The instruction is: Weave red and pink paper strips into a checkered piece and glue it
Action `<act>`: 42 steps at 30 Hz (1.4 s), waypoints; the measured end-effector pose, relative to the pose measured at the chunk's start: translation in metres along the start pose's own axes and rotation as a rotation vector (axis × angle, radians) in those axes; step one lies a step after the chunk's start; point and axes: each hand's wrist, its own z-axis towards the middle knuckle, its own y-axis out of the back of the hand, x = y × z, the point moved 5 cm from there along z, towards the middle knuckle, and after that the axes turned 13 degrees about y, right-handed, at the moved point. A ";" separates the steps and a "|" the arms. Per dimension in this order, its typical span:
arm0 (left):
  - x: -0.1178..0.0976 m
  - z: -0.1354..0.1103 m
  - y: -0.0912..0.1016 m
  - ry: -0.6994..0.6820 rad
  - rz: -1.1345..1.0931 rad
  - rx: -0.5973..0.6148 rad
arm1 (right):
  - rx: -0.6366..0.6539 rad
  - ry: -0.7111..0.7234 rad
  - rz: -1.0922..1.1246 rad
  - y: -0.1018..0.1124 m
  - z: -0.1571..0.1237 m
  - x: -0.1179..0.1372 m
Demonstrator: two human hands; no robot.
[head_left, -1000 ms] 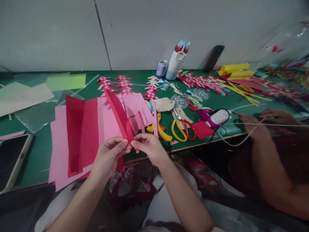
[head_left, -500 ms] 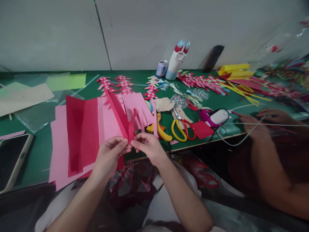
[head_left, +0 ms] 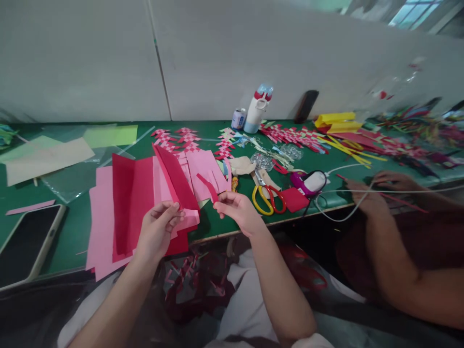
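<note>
My left hand [head_left: 159,227] pinches the lower end of a folded red paper sheet [head_left: 176,176], which slants up and away over the stack. Between the thumb and fingers of my right hand [head_left: 237,210] is a narrow red paper strip [head_left: 208,186], apart from the sheet. Beneath and left of my left hand lie pink paper sheets [head_left: 96,217] and a creased red sheet [head_left: 132,203]. A pink sheet with slits [head_left: 203,169] rests just beyond my hands. Scissors with yellow and red handles [head_left: 268,198] lie right of my right hand.
Woven pink-and-red paper pieces [head_left: 186,139] lie at the back, near a can [head_left: 238,119] and a white bottle [head_left: 256,108]. A phone [head_left: 31,241] is at the left edge. To the right, another person's hands [head_left: 362,195] work beside a white cable [head_left: 340,216].
The red strip has come away from the folded red sheet. My right hand has moved right with it, while my left hand keeps the sheet. The camera view has shifted.
</note>
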 end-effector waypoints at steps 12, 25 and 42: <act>-0.027 -0.033 0.028 -0.170 0.061 -0.017 | 0.090 0.197 -0.196 -0.021 0.089 0.066; -0.014 -0.065 0.046 -0.193 0.170 -0.020 | -0.033 0.163 -0.216 -0.018 0.102 0.084; 0.005 -0.077 0.012 -0.159 0.395 0.107 | -0.048 -0.098 -0.406 0.008 -0.026 -0.018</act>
